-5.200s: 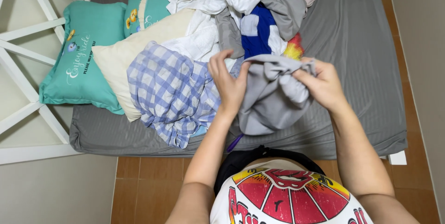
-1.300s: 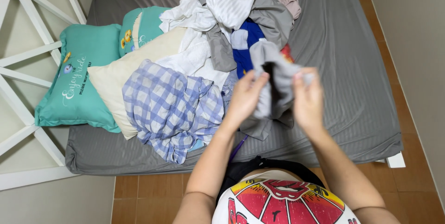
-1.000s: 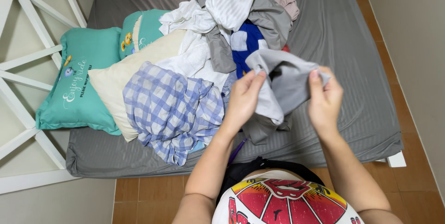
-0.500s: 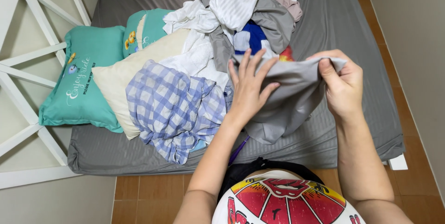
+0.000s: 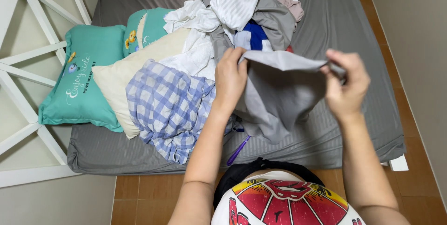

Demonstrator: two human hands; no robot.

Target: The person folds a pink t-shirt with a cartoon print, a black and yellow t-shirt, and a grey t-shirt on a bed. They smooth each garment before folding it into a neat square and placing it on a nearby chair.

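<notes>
Grey garment [image 5: 279, 90], soft, light and limp by its look, was held stretched above the bed [image 5: 354, 127], left hand [image 5: 231, 78] and right hand [image 5: 347, 85] each pinched shut on its top edge, the likeliest hold.

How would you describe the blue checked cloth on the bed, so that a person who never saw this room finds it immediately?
Start at the grey bed and find the cream pillow lying next to the two teal pillows. The blue checked cloth lies crumpled over that pillow's near end, just beside the person's left hand. It is the only piece with a blue and white check pattern.
</notes>
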